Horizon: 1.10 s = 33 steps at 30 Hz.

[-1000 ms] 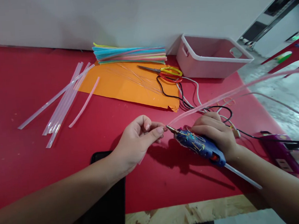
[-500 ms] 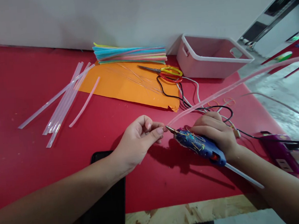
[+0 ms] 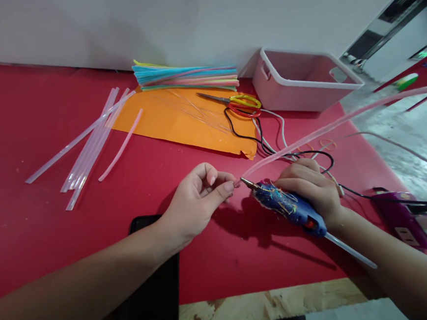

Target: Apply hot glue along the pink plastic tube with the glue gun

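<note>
Between thumb and fingers, my left hand [image 3: 202, 203] pinches the end of a long pink pipe cleaner [image 3: 307, 134], which arcs up to the right edge of the view. My right hand [image 3: 311, 187] is wrapped round a blue hot glue gun [image 3: 291, 208] spotted with dried glue. Its metal nozzle points left, close to the pinched end; I cannot tell whether it touches. A clear glue stick [image 3: 352, 251] sticks out of the gun's back. A shorter pink pipe cleaner [image 3: 121, 145] lies on the red table [image 3: 42, 232].
Several clear glue sticks [image 3: 90, 145] lie at the left. Behind are orange paper [image 3: 173, 119], a pipe cleaner bundle [image 3: 184, 76], scissors [image 3: 242, 103] and a pink basket [image 3: 289, 90]. Cables trail to a purple power strip [image 3: 395, 214] at right. A black flat object [image 3: 152, 283] lies under my left forearm.
The glue gun in my right hand has shifted slightly right, its nozzle a little farther from my left fingertips. My left hand stays in place with the pipe cleaner.
</note>
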Available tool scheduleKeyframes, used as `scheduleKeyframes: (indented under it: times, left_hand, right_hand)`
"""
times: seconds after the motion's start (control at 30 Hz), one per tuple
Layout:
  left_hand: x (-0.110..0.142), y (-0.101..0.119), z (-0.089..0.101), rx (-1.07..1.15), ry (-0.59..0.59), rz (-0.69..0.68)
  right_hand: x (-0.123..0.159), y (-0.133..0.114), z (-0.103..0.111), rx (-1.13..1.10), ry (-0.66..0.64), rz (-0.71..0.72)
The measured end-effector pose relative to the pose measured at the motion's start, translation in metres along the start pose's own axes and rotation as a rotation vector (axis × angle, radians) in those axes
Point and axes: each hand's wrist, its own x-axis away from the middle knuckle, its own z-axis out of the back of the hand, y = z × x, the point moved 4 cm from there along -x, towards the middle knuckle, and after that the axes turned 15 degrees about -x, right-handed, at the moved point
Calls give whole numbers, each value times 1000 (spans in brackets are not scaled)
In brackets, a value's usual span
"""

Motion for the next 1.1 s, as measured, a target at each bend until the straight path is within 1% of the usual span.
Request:
scheduleKeyframes:
  times: [0.37,0.83,1.1]
  left_hand:
    - [1,-2,1,-7,-3,6]
    - [0,-1,-2,8,-63,-1]
    - [0,-3,-1,4,-57,21]
  right_hand:
    - [-3,-2,2,-1,27,-5]
    - [-1,-2,5,10,39,11]
    - [-2,-2,6,2,52,5]
